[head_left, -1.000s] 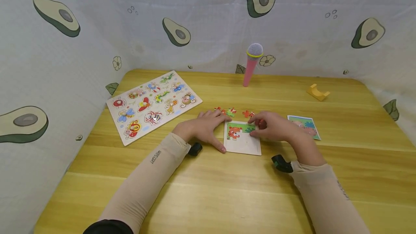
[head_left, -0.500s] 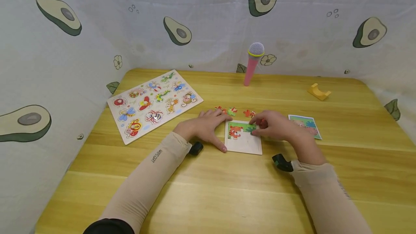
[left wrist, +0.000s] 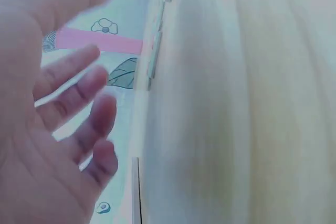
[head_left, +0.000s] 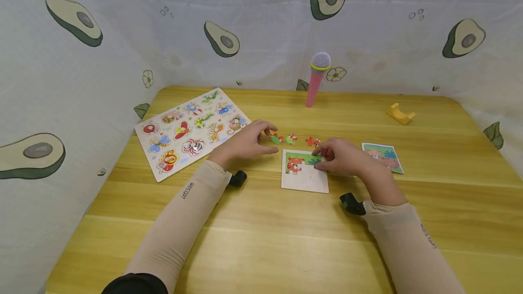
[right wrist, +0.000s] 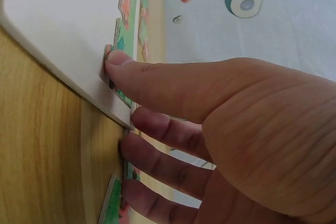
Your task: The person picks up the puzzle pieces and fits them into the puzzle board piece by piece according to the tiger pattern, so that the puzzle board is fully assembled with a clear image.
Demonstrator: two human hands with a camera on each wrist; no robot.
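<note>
My right hand (head_left: 341, 159) is at the upper right of a small square puzzle board (head_left: 304, 183); its thumb and index finger pinch a green puzzle piece (right wrist: 119, 40) lying on the board. Its other fingers hang past the board's edge. To the left of that piece lies a tiger-face piece (head_left: 294, 165), with blank white board below. My left hand (head_left: 244, 144) hovers off the board's left side, thumb and fingers apart with nothing between them. Its fingertips are close to loose red and green puzzle pieces (head_left: 291, 139) behind the board.
A large wooden peg board (head_left: 173, 148) with insect pictures lies at the left. Behind stands a pink toy microphone (head_left: 314, 86). At the right are a yellow curved block (head_left: 400, 115) and a picture card (head_left: 392, 163), partly behind my right hand.
My left hand has let go of the puzzle board's left side and moved up and left toward the loose pieces. My right hand has stayed at the board's upper right.
</note>
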